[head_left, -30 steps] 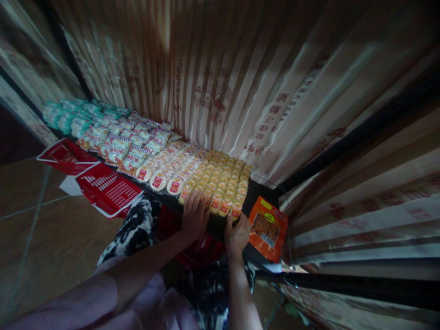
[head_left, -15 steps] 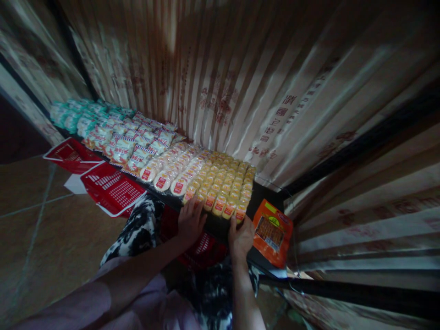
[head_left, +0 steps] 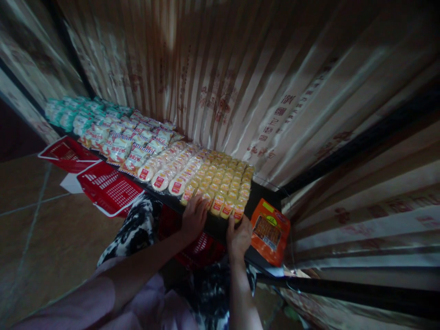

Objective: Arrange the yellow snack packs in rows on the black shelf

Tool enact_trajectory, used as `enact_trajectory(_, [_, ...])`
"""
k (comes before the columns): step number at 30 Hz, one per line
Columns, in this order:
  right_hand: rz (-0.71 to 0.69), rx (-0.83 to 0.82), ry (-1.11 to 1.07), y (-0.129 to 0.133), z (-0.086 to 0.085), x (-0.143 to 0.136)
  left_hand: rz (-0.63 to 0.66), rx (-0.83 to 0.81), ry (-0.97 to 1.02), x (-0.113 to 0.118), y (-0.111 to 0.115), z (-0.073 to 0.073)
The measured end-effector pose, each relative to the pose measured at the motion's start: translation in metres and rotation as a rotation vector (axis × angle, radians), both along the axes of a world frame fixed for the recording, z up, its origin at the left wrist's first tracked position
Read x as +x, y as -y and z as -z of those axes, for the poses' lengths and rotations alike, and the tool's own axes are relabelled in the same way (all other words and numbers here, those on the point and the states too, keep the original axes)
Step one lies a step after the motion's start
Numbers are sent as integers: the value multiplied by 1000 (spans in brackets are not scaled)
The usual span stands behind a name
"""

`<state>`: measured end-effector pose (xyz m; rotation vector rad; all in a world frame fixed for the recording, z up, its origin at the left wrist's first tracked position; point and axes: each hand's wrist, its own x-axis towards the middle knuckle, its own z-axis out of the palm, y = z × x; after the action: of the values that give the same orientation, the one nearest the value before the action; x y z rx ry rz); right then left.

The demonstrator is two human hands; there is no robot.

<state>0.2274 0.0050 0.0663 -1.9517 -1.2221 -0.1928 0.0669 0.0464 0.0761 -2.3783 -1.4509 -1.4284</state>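
My left hand (head_left: 194, 217) rests its fingertips on the front of small yellow wrapped snack packs (head_left: 220, 176), which stand in neat rows on a black shelf (head_left: 259, 195). Its fingers are stretched out and partly cover the front row. At the front right corner of these rows is my right hand (head_left: 239, 236), thumb and fingers apart, touching the end pack (head_left: 238, 212). Neither hand lifts anything. Round white-wrapped packs (head_left: 177, 185) with red labels line up just left of the yellow ones.
White-and-blue snack bags (head_left: 120, 146) and green-wrapped packs (head_left: 67, 118) fill the shelf's left part. An orange snack pouch (head_left: 270, 233) lies to the right. Red baskets (head_left: 110, 185) sit below the front edge. Pleated printed curtain (head_left: 220, 91) hangs behind, with dark bars (head_left: 360, 137) at the side.
My left hand has shifted slightly right along the front of the yellow packs. My right hand stays at the corner pack. The whole view has drifted a little.
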Motion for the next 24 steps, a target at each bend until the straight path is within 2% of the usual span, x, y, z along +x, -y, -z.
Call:
enact_trajectory(5, [3, -12, 0, 0, 0, 0, -12, -27, -15, 9, -4, 2])
enact_trajectory(11, [4, 7, 10, 0, 3, 1, 63, -46, 25, 7, -9, 9])
enact_trajectory(17, [-2, 6, 23, 0, 2, 1, 54, -64, 52, 10, -11, 16])
enact_trajectory(24, [4, -6, -11, 1, -1, -1, 107, -125, 91, 8, -4, 7])
